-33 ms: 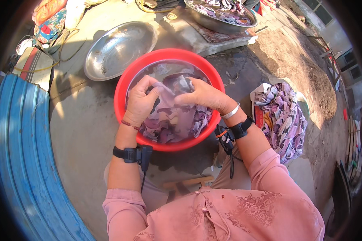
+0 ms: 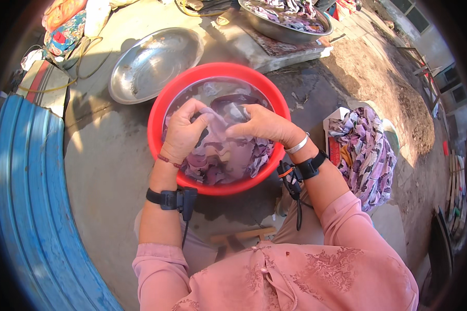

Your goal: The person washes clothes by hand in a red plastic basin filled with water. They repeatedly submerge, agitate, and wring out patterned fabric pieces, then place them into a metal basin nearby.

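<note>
At the left is a blue corrugated panel [image 2: 31, 192], then a metal basin [image 2: 161, 62] on the far side. Right of it, the red basin [image 2: 218, 188] holds water and purple patterned cloth [image 2: 218, 127]. The left hand [image 2: 184, 125] pinches the cloth, which lies between and below the 2 hands. Whether the right hand [image 2: 262, 123] grips it, I cannot tell. Farther right lies bundled fabric [image 2: 366, 155].

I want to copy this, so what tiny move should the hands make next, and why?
Maybe bring the right hand closer and rub the raised fold. The left hand seems to pinch the purple patterned cloth, the hands are apart, and more cloth lies in the cloudy water inside the red basin, so the fold could be rubbed there.
</note>
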### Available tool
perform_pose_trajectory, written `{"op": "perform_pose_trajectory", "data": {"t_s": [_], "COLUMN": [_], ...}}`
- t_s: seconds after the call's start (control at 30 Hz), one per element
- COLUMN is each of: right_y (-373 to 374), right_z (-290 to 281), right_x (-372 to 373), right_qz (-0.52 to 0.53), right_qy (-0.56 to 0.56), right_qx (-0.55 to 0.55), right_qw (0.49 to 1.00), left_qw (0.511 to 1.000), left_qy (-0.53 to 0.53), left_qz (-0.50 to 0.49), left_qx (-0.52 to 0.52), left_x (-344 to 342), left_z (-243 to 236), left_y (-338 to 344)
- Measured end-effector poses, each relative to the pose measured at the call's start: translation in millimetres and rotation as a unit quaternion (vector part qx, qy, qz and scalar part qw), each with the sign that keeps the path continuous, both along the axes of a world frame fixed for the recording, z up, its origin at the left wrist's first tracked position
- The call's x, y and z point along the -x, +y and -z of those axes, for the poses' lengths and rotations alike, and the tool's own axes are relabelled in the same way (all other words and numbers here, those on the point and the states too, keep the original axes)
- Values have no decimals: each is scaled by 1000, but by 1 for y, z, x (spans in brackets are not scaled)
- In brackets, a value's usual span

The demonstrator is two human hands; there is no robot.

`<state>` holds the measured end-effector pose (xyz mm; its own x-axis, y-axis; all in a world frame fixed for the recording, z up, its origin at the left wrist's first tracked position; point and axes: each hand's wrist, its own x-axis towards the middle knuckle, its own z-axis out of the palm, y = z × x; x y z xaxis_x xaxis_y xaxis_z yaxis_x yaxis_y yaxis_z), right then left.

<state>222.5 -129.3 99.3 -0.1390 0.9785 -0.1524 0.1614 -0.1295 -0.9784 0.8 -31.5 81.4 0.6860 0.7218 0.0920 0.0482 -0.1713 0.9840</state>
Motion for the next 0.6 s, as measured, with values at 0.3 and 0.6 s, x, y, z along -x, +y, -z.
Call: {"op": "perform_pose_trajectory", "data": {"t_s": [0.3, 0.6], "right_y": [4, 10], "right_z": [27, 28], "right_x": [-7, -7], "right_qz": [59, 162], "right_qy": [186, 121], "right_qx": [59, -11], "right_qw": [979, 979], "left_qw": [964, 970], "left_qy": [240, -78], "left_qz": [101, -38], "left_qx": [60, 226], "left_x": [11, -5], "left_z": [19, 30], "left_y": [4, 0]}}
